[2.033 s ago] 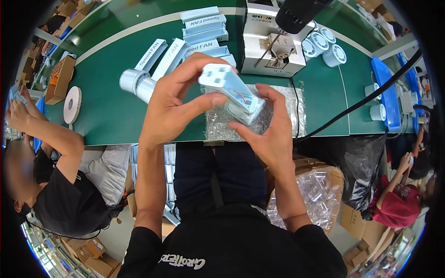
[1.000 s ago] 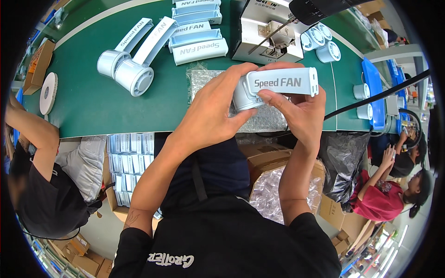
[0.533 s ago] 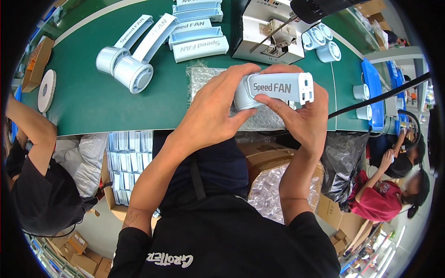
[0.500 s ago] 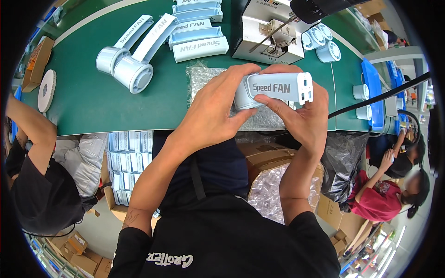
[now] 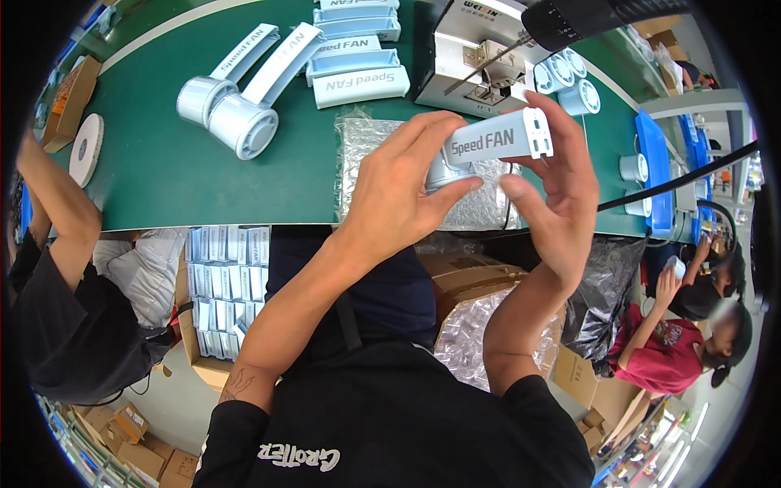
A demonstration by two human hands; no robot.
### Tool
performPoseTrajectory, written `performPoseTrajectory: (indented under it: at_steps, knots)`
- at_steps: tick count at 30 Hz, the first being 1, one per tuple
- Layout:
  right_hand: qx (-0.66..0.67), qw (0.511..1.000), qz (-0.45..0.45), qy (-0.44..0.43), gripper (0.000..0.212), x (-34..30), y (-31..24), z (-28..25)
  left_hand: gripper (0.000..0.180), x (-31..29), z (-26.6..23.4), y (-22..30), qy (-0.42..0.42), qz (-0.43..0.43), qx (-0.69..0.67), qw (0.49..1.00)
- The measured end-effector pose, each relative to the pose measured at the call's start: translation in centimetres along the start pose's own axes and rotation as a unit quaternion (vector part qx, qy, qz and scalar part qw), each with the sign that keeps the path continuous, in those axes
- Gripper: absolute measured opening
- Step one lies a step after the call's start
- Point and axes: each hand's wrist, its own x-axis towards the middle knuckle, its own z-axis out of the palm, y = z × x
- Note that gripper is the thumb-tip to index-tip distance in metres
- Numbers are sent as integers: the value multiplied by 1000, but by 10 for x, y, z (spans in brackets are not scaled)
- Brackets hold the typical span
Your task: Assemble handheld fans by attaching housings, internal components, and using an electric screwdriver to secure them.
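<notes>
A pale blue handheld fan casing [image 5: 498, 137], with a round head and a straight printed handle, is in front of me above the bench. My left hand [image 5: 407, 179] is closed around its round head, thumb below and fingers over the top. The handle points right, its end with small square openings turned outward. Around that end my right hand [image 5: 561, 191] is spread, thumb apart from the handle and fingers curving behind it. Whether those fingers touch the handle is hidden. Beneath lies a sheet of bubble wrap [image 5: 366, 150] on the green bench [image 5: 301, 187].
Two fan casings [image 5: 244, 126] lie at left, handle shells [image 5: 362, 85] behind. A metal machine [image 5: 468, 61] stands at the back, with round fan parts [image 5: 579, 98] beside it. Blue trays [image 5: 655, 175] are at right. Boxes of casings [image 5: 228, 276] and clear parts [image 5: 480, 342] sit below.
My right hand has loosened from the handle, its thumb and fingers now spread. The casing, still in my left hand, has moved slightly right and its handle tilts up more.
</notes>
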Motion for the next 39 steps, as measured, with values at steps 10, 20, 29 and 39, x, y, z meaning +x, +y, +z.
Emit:
performPoseTrajectory:
  at_steps: [10,20,29,39]
  knots:
    - [327,924,-189,-54,44,-40,19,-101,58,18,-133,25,115,38,114,986]
    - [177,949,-47,257,18,-29,71,-128,59,46,-240,-22,125,-111,311,936]
    - [27,955,7,295,19,-27,70,-131,59,51,-268,-28,7,-194,450,872]
    - [-30,948,47,315,18,-20,99,-140,20,45,-145,14,36,44,325,944]
